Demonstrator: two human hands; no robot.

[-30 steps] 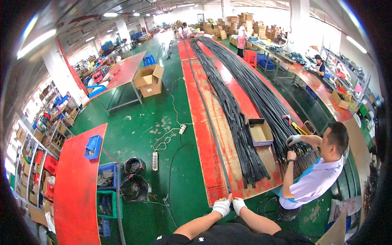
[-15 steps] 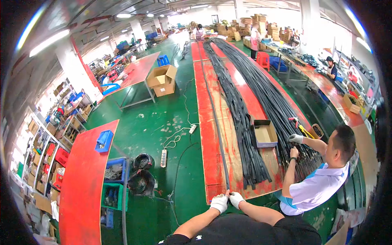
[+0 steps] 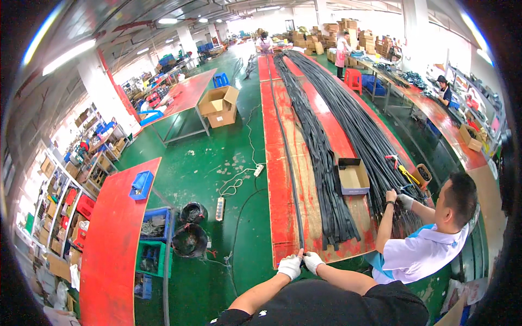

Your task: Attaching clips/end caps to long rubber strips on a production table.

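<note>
Strip (image 3: 298, 217), near end at fingers (image 3: 300, 254)

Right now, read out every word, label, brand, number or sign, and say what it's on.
Nothing reads clearly enough to quote.
Small open box on the long red table: front print, too small.
Cardboard box on the green floor: side mark, too small.
Black shirt: white marks, too small.

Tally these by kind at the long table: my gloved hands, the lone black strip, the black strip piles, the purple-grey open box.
Left hand and right hand, gloved: 2
Lone black strip: 1
Left pile and right pile, black strips: 2
Purple-grey open box: 1
Total: 6
</note>
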